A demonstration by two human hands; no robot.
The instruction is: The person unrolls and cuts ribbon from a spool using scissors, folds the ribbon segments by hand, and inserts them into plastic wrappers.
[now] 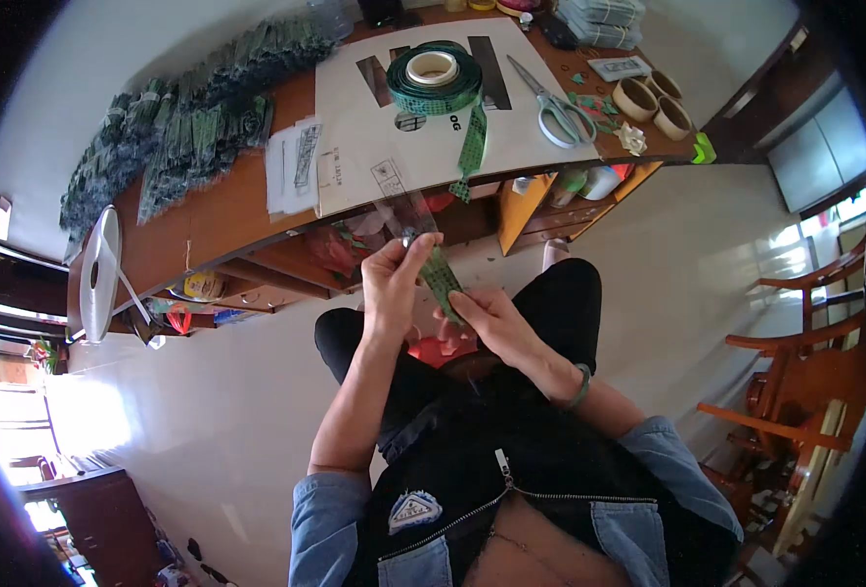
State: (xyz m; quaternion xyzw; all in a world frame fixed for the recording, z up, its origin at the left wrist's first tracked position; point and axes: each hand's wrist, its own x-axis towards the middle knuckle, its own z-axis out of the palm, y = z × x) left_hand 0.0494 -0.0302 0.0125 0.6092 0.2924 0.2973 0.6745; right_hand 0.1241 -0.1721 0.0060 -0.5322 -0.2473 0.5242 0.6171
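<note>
One green strip (pixel 441 276) is pinched by left hand (pixel 390 282) and right hand (pixel 499 328) beside a brown desk (pixel 222 207), above glossy floor (pixel 218 401).

Left-side glare, dark curved edges

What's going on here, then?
Someone sits at a desk, handling a green strip. The left hand pinches its upper part, where clear plastic sticks out; the right hand holds its lower end. A green roll and scissors lie untouched on the board, with bundles piled to the left.
</note>
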